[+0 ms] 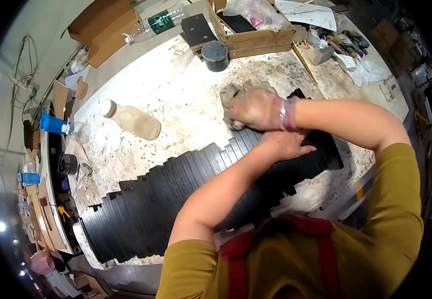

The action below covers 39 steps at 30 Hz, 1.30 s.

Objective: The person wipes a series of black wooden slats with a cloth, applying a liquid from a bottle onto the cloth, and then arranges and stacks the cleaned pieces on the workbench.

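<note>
A long row of black strips (176,187), packed side by side with uneven ends, lies slantwise across the worktable. My left hand (286,145) rests flat on the strips toward their right end, its thumb apart from the fingers. Some of its fingertips are hidden beneath my right wrist. Just beyond it, my right hand (256,108) grips a crumpled grey rag (233,94) at the far edge of the strips. That hand is a little blurred, and a purple and silvery band circles its wrist.
On the stained white table (186,109), a bottle of cloudy beige liquid (133,119) lies to the left. Farther back are a dark round tub (215,56), a cardboard box (261,44) and a clear bottle (158,22). Small tools (345,42) clutter the far right.
</note>
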Each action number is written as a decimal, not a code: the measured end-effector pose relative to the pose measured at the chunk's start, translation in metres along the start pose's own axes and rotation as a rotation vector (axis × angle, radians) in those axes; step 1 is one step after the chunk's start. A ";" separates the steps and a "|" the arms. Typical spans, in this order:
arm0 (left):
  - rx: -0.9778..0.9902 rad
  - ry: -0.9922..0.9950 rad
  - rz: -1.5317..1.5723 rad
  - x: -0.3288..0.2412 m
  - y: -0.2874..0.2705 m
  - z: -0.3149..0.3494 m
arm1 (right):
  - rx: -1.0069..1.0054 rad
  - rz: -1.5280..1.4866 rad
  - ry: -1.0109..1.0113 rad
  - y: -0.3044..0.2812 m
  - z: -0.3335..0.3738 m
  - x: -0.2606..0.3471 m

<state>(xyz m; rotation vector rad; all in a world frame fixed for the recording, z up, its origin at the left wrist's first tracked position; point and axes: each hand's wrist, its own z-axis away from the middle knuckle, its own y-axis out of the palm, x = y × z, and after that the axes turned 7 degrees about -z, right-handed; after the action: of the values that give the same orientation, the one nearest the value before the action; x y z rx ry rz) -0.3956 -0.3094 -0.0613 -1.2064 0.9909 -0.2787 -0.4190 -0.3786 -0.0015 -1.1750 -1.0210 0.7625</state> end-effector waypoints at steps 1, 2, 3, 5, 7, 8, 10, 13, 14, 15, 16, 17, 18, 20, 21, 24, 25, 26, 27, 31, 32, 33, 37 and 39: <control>0.012 0.004 0.007 -0.002 0.000 -0.001 | -0.039 0.148 -0.023 -0.001 0.012 0.007; -0.011 0.019 -0.016 -0.003 -0.001 -0.003 | -0.074 0.153 -0.013 0.002 0.009 0.002; -0.034 0.033 -0.038 -0.003 -0.001 -0.004 | -0.110 0.158 -0.003 0.005 0.000 -0.005; -0.103 0.088 -0.037 -0.004 -0.002 -0.006 | -0.221 0.256 -0.011 0.011 -0.025 -0.025; -0.354 0.217 -0.247 -0.005 -0.007 -0.005 | -0.150 0.160 0.098 0.005 -0.045 -0.051; -0.361 0.229 -0.201 -0.006 -0.007 -0.007 | -0.216 0.094 0.062 0.000 -0.043 -0.058; -0.319 0.189 -0.201 -0.003 -0.007 -0.004 | -0.278 0.016 0.010 -0.011 -0.032 -0.055; -0.204 0.096 -0.027 -0.001 0.000 -0.003 | -0.139 -0.056 -0.149 -0.022 0.006 -0.017; -0.085 0.034 0.001 -0.006 -0.002 -0.006 | -0.104 -0.018 -0.110 -0.011 0.015 -0.012; 0.034 -0.028 0.025 -0.009 -0.005 -0.009 | -0.096 -0.041 -0.102 0.007 0.013 -0.019; 0.029 -0.018 0.016 -0.010 -0.006 -0.010 | -0.147 0.060 -0.085 0.005 0.007 -0.019; -0.084 0.057 -0.051 -0.008 -0.004 -0.009 | -0.206 0.154 -0.063 0.005 0.000 -0.018; -0.198 0.135 -0.117 -0.008 -0.002 -0.009 | -0.187 0.106 -0.052 0.013 -0.005 -0.023; -0.157 0.102 -0.078 -0.006 -0.005 -0.003 | -0.166 0.076 0.016 0.003 -0.002 -0.012; -0.126 0.066 -0.025 -0.005 -0.007 -0.002 | -0.128 0.045 0.081 -0.001 -0.001 -0.007; 0.133 -0.071 0.113 -0.011 -0.012 -0.005 | -0.207 0.028 -0.131 0.012 0.005 -0.013; 0.139 -0.064 0.112 -0.010 -0.010 -0.005 | -0.168 0.065 0.016 0.003 0.001 -0.010; -0.055 0.055 -0.043 -0.008 -0.007 -0.007 | -0.295 0.033 0.027 0.012 -0.011 -0.025; -0.255 0.174 -0.199 -0.007 -0.004 -0.009 | -0.299 0.088 0.038 0.019 -0.029 -0.044; -0.315 0.194 -0.230 -0.008 -0.008 -0.007 | -0.247 -0.122 0.266 -0.021 -0.028 -0.062; -0.304 0.184 -0.228 -0.011 -0.007 -0.008 | -0.561 -0.052 0.150 -0.016 -0.012 -0.076; -0.298 0.176 -0.228 -0.008 -0.008 -0.006 | -0.468 -0.035 0.315 -0.036 0.004 -0.070; -0.370 0.168 -0.200 -0.002 -0.006 -0.004 | -0.619 -0.095 0.470 -0.064 0.094 -0.073; -0.410 0.173 -0.195 -0.002 -0.012 -0.006 | -0.658 -0.086 0.632 -0.034 0.156 -0.102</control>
<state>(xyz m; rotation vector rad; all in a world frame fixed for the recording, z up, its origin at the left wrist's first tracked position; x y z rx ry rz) -0.3972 -0.3164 -0.0495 -1.6790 1.1156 -0.3482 -0.6025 -0.4213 0.0170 -1.7684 -0.7827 -0.0624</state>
